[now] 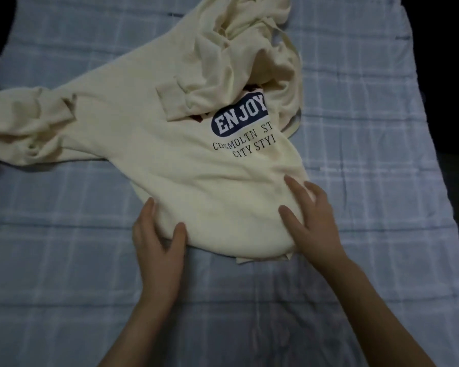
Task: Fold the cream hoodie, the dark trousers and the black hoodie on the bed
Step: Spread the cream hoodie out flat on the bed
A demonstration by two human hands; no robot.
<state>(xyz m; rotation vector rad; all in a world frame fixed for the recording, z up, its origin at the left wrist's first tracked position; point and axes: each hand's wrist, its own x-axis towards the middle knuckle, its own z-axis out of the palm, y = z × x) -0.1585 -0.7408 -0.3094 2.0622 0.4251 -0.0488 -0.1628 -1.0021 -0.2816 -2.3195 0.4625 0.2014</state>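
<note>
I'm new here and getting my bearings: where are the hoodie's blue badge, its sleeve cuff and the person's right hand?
blue badge (239,119), head view, on the white ENJOY lettering.
sleeve cuff (171,101), head view, middle of the ribbed band.
right hand (312,221), head view, back of the hand.

The cream hoodie (186,186) lies unfolded and rumpled, chest up, on the blue checked cover of the bed (355,133). Its print reads upright from the near side: a navy oval with white "ENJOY", and dark lettering below, cut off on the right by bunched fabric. One sleeve trails off to the left, creased and gathered. The other is thrown across the chest, its ribbed cuff just left of the oval. The far part is heaped in loose folds; the near edge is rounded and tucked under.
</note>
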